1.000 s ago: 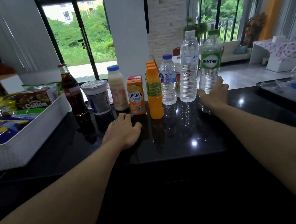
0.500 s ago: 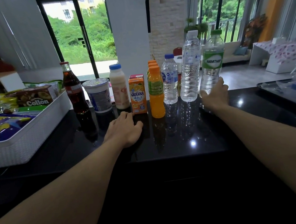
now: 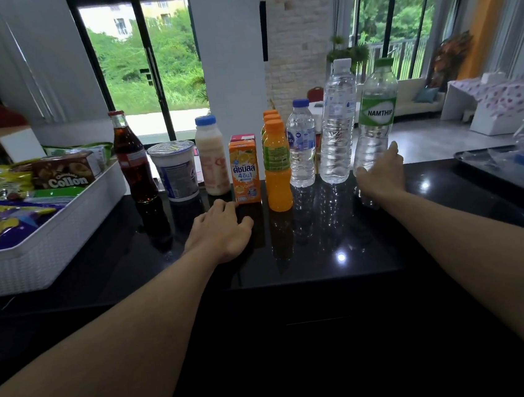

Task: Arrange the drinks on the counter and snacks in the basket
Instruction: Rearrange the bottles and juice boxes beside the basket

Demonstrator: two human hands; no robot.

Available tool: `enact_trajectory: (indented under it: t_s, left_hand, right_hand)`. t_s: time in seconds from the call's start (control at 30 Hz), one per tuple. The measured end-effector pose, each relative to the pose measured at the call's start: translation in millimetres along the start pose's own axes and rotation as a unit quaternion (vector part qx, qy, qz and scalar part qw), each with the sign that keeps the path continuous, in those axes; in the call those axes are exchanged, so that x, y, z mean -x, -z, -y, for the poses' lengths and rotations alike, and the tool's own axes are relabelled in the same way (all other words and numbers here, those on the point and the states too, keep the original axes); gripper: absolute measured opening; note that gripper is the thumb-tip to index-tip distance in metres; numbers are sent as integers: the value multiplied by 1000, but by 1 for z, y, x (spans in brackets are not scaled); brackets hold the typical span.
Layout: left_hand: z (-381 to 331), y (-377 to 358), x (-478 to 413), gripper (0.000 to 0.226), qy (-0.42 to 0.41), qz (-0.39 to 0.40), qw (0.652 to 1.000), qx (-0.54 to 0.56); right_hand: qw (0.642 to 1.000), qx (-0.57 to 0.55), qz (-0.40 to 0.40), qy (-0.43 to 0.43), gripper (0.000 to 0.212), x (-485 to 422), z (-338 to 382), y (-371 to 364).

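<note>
Drinks stand in a row along the back of the black counter (image 3: 325, 256): a cola bottle (image 3: 132, 160), a white cup (image 3: 175, 172), a milk bottle (image 3: 212, 158), an orange juice carton (image 3: 245, 174), orange juice bottles (image 3: 277, 167), a small water bottle (image 3: 302, 145) and a tall water bottle (image 3: 338, 119). At the right end, my right hand (image 3: 379, 173) grips the base of the green-labelled Namthip bottle (image 3: 374, 112), which leans slightly. My left hand (image 3: 222, 231) rests palm down just in front of the carton, holding nothing. The white basket (image 3: 49, 253) at left holds snack packs, among them a Collon box (image 3: 65, 172).
A dark tray (image 3: 476, 159) with plastic wrapping and something blue lies at the counter's right end. A white pillar and windows stand behind the row of drinks. The counter's front edge runs just below my forearms.
The Namthip bottle stood upright and now leans slightly in my right hand. My left hand has stayed in place.
</note>
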State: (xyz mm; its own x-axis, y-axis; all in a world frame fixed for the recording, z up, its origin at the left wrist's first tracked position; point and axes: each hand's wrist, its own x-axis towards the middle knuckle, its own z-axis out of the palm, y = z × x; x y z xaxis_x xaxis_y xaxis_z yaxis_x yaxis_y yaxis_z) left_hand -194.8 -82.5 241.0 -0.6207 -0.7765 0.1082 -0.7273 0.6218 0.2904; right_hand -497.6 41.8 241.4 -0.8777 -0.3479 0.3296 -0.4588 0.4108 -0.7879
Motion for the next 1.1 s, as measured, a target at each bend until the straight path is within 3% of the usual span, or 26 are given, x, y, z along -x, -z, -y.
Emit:
enact_trajectory:
  t_s: [0.13,0.23,0.33,0.5,0.63,0.73,1.1]
  left_hand:
    - [-1,0,1,64,3,1,1000,-1]
    - [-2,1,2,64,2,1,1000,1]
    - [-3,2,3,64,3,8,1000,-5]
    - [-4,3,5,64,5,16,1000,-13]
    - [-4,4,4,65,2,19,1000,-11]
    - [-2,2,3,65,-4,13,1000,-13]
    - [1,0,2,64,-7,6,1000,-12]
  right_hand:
    - [995,-39,-94,13,81,7,11,11]
    - [970,-58,-219,88,62,7,34,30]
    - [943,-80,-261,191,46,-6,71,54]
    - [932,-7,-130,339,28,-37,136,82]
    - [948,90,-28,303,32,-51,170,75]
    - [936,192,37,294,38,-55,178,66]
    - [940,200,16,275,31,-54,185,72]
